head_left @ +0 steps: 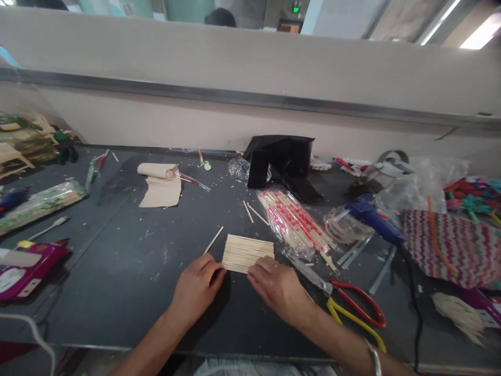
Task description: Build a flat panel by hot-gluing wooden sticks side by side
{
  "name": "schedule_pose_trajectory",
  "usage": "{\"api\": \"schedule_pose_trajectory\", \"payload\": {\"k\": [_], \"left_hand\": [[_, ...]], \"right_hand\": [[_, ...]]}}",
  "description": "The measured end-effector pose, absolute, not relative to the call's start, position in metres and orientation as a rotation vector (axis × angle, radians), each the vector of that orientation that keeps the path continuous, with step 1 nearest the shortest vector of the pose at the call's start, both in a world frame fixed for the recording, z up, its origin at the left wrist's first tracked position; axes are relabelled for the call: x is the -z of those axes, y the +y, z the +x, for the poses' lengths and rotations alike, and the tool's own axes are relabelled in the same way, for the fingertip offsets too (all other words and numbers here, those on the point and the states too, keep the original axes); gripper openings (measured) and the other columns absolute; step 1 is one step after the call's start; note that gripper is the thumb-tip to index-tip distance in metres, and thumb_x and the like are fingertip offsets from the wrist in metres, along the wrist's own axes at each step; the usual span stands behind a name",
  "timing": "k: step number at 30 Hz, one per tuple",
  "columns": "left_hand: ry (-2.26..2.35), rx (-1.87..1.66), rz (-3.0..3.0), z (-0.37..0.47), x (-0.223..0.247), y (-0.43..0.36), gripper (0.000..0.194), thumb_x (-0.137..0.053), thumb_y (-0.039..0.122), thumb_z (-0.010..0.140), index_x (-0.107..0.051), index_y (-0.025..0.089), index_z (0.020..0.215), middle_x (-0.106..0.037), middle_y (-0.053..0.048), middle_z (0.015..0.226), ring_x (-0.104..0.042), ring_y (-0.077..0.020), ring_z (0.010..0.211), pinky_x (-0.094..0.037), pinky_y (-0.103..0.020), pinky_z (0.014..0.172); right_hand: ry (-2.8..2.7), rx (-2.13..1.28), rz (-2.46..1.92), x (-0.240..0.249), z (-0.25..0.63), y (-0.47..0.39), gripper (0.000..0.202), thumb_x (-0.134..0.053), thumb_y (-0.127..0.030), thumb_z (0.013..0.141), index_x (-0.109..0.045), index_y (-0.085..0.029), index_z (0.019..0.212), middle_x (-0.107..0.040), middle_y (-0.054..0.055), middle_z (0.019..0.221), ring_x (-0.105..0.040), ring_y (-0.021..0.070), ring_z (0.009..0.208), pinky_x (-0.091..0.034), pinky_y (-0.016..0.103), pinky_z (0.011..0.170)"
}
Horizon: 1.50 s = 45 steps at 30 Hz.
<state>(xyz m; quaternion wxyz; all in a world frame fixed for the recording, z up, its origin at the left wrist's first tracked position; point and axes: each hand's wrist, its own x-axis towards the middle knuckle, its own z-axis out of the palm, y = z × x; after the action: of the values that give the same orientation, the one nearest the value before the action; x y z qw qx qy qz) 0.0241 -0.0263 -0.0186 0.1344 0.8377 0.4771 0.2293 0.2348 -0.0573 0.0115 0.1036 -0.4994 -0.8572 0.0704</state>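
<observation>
One dark surface [117, 250], scuffed, backed by a pale partition [156, 120] with a grey rail [235, 97]; one panel of pale sticks [248, 250], laid side by side in a rough rectangle, flat before you; your left grip [198, 282], thumb and finger bent together at its near-left corner; your right grip [279, 287], fingers bunched over its near-right corner, hiding it; whether either pinches the wood, you cannot tell; your forearms [156, 331], cut off below

A flat, rectangular panel of pale, thin sticks [246, 249] lies on the dark surface [121, 292], the sticks packed side by side, running left to right.
</observation>
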Motion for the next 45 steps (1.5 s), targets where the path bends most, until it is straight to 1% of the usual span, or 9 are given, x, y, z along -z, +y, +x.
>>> {"api": "schedule_pose_trajectory", "payload": {"k": [11,18,21,24,27,29,31,36,45], "left_hand": [[1.443,-0.569,2.423,0.025,0.015,-0.027,0.016,-0.05,0.028,0.089,-0.063,0.018,0.085,-0.061,-0.003,0.082,-0.062,-0.0177,0.076,-0.048,-0.03,0.067],[1.477,-0.609,2.41,0.019,0.014,-0.028,0.018,-0.052,0.032,0.088,-0.058,0.018,0.099,-0.062,-0.005,0.09,-0.064,-0.0186,0.079,-0.051,-0.03,0.067],[1.445,-0.672,2.5,0.017,0.015,-0.025,0.026,-0.054,0.032,0.087,-0.055,0.018,0.11,-0.062,-0.008,0.1,-0.062,-0.0208,0.087,-0.052,-0.035,0.075],[1.279,-0.625,2.656,0.021,0.009,-0.018,0.029,-0.056,0.032,0.086,-0.056,0.022,0.113,-0.056,-0.01,0.12,-0.055,-0.0259,0.109,-0.048,-0.042,0.088],[1.085,-0.491,2.776,0.031,-0.001,-0.006,0.044,-0.057,0.036,0.086,-0.049,0.024,0.127,-0.038,-0.011,0.145,-0.034,-0.0289,0.133,-0.039,-0.046,0.1],[0.965,-0.402,2.839,0.04,-0.007,0.003,0.056,-0.055,0.042,0.086,-0.039,0.024,0.137,-0.024,-0.011,0.153,-0.019,-0.0286,0.14,-0.031,-0.047,0.107],[0.847,-0.324,2.886,0.048,-0.01,0.014,0.065,-0.052,0.051,0.084,-0.032,0.026,0.141,-0.015,-0.01,0.156,-0.012,-0.0287,0.142,-0.023,-0.048,0.111],[0.62,-0.161,2.906,0.058,0.0,0.036,0.079,-0.042,0.068,0.079,-0.022,0.029,0.145,-0.014,-0.009,0.156,-0.011,-0.0277,0.142,-0.014,-0.049,0.112],[0.652,-0.158,2.861,0.054,0.012,0.037,0.08,-0.039,0.069,0.08,-0.02,0.029,0.146,-0.018,-0.008,0.155,-0.016,-0.0246,0.141,-0.013,-0.044,0.113]], "right_hand": [[-2.277,-0.382,-1.468,-0.002,0.251,-0.057,0.007,-0.055,-0.022,0.089,-0.058,-0.019,0.083,-0.062,0.002,0.081,-0.058,0.017,0.08,-0.041,0.026,0.069],[-2.082,-0.37,-1.595,-0.008,0.276,-0.075,0.01,-0.053,-0.021,0.09,-0.06,-0.021,0.083,-0.062,0.001,0.08,-0.059,0.0154,0.076,-0.042,0.025,0.069],[-2.022,-0.341,-1.636,-0.006,0.282,-0.082,0.009,-0.053,-0.022,0.09,-0.06,-0.022,0.084,-0.063,0.001,0.081,-0.06,0.0155,0.076,-0.042,0.025,0.069],[-1.986,-0.334,-1.674,-0.005,0.284,-0.085,0.007,-0.055,-0.022,0.089,-0.06,-0.022,0.084,-0.063,0.0,0.081,-0.06,0.0156,0.076,-0.042,0.025,0.068],[-2.011,-0.356,-1.679,-0.005,0.282,-0.084,0.006,-0.055,-0.021,0.089,-0.061,-0.022,0.086,-0.064,0.001,0.083,-0.06,0.0163,0.078,-0.043,0.025,0.069],[-2.04,-0.365,-1.675,-0.005,0.279,-0.083,0.007,-0.054,-0.021,0.089,-0.061,-0.022,0.087,-0.064,0.002,0.084,-0.06,0.0167,0.079,-0.043,0.026,0.069],[-2.066,-0.357,-1.672,-0.006,0.278,-0.083,0.008,-0.053,-0.021,0.09,-0.061,-0.021,0.087,-0.064,0.002,0.084,-0.06,0.017,0.08,-0.043,0.026,0.07],[-2.063,-0.333,-1.704,-0.005,0.278,-0.087,0.009,-0.054,-0.02,0.088,-0.062,-0.021,0.085,-0.064,0.002,0.081,-0.06,0.0167,0.077,-0.043,0.026,0.066],[-1.901,-0.303,-1.823,0.011,0.276,-0.096,0.01,-0.059,-0.026,0.084,-0.064,-0.019,0.091,-0.066,0.003,0.079,-0.062,0.0167,0.068,-0.045,0.026,0.059]]}}
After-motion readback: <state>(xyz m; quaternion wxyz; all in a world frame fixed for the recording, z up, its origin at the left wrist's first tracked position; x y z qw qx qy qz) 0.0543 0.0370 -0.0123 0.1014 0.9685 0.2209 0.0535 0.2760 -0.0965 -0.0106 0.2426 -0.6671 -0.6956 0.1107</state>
